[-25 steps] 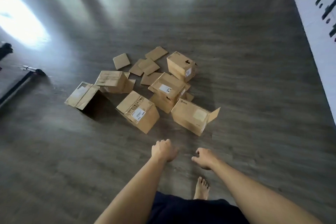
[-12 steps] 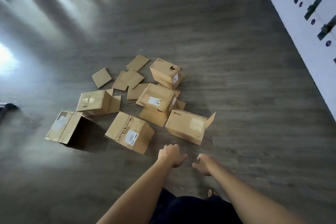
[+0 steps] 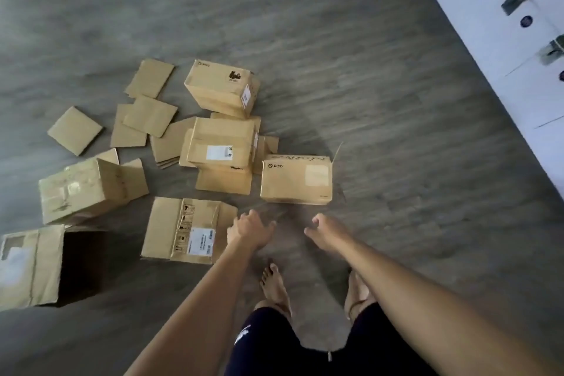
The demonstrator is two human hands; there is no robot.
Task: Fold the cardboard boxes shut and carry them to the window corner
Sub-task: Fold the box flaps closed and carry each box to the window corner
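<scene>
Several brown cardboard boxes lie scattered on the grey wood floor. A PICO box [image 3: 296,179] with one flap sticking up sits just beyond my hands. A labelled box [image 3: 183,229] lies left of my left hand [image 3: 251,230], which hovers beside its right end with fingers loosely curled and holds nothing. My right hand [image 3: 323,230] hangs empty in front of the PICO box, fingers loosely curled. Another box [image 3: 221,146] sits on flat cardboard in the middle, a closed box [image 3: 222,87] farther back. An open box [image 3: 30,265] lies on its side at the left edge.
Loose flat cardboard pieces [image 3: 74,130] lie at the back left of the pile. A taped box [image 3: 82,188] rests at the left. A white wall with dark marks [image 3: 503,24] runs along the right. My bare feet [image 3: 274,287] stand on the floor behind my hands.
I have stepped closer to the pile, so the boxes sit nearer and larger. Both hands have reached forward and down toward the nearest boxes.
</scene>
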